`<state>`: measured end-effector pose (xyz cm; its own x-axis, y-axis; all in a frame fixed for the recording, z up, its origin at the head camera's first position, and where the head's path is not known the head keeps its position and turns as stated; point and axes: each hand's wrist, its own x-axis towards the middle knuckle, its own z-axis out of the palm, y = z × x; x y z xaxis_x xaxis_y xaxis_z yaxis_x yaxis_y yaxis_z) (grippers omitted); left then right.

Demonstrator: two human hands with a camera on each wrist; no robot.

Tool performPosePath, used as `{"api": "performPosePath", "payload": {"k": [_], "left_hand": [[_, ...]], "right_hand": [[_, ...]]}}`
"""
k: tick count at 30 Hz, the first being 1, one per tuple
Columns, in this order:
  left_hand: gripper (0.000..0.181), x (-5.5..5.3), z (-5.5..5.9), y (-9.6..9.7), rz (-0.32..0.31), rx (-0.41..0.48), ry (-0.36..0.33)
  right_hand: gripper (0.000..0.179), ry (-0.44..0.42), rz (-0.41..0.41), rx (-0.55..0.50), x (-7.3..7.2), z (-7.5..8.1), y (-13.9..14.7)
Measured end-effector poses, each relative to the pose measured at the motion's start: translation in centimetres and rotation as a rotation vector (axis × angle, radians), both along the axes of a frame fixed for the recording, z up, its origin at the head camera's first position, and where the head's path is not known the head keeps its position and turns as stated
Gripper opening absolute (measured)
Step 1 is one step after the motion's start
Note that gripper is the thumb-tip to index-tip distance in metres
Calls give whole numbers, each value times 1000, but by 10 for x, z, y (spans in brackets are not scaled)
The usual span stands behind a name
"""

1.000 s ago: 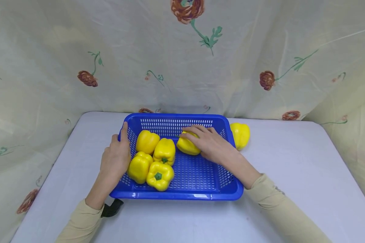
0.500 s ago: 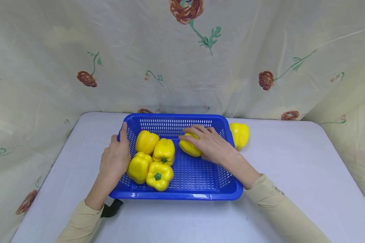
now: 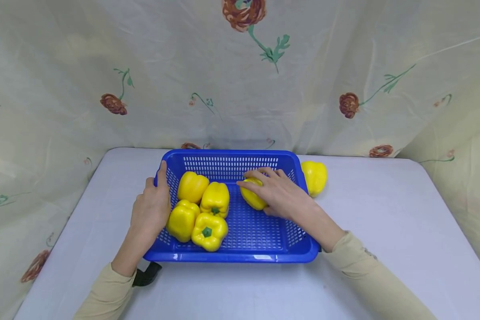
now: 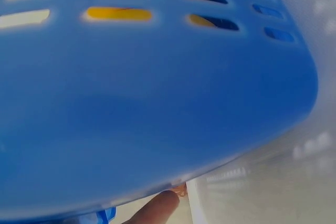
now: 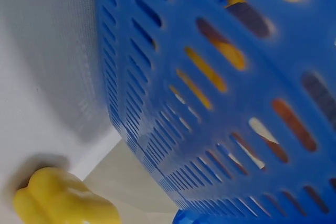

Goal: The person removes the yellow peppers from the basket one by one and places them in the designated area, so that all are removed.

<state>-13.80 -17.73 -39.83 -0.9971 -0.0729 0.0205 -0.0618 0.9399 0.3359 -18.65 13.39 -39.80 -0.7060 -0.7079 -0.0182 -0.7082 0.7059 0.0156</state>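
Observation:
A blue plastic basket (image 3: 256, 258) with slotted walls stands on the table, several yellow bell peppers (image 3: 215, 198) grouped in its left half. My left hand (image 3: 151, 209) grips the basket's left rim; one fingertip (image 4: 157, 208) shows just beyond the rim in the left wrist view. Inside the basket, right of the group, my right hand (image 3: 280, 192) holds another yellow bell pepper (image 3: 253, 194) from above, its fingers over the top. The palm covers part of that pepper. The right wrist view mostly shows the basket's slotted outer wall (image 5: 173, 145), with yellow behind the slots.
One more yellow bell pepper (image 3: 314, 178) lies on the white table (image 3: 384, 213) against the basket's right outer side. A floral curtain (image 3: 304, 89) hangs behind the table. A black strap-like piece (image 3: 147, 274) sticks out at the left cuff.
My right hand has shifted the pepper it holds a little to the right and nearer, away from the group, and tilted it. The left hand and the basket have stayed put.

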Motion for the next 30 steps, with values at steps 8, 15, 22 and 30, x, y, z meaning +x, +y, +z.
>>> {"api": "performPosePath", "payload": {"k": [8,15,22,30], "left_hand": [[74,1,-1,0,-5,-5,3],[72,1,-1,-1,-19,-14,34],[71,1,-2,-1,-17,-9,37],[73,0,-3,-2,-13,-8,25]], "right_hand": [[88,6,-8,19,3,2,1],[82,21,-32,2,7,6,5],[84,36,-70,-7,11,12,8],[83,86,-89,-6,13,27,16]]}}
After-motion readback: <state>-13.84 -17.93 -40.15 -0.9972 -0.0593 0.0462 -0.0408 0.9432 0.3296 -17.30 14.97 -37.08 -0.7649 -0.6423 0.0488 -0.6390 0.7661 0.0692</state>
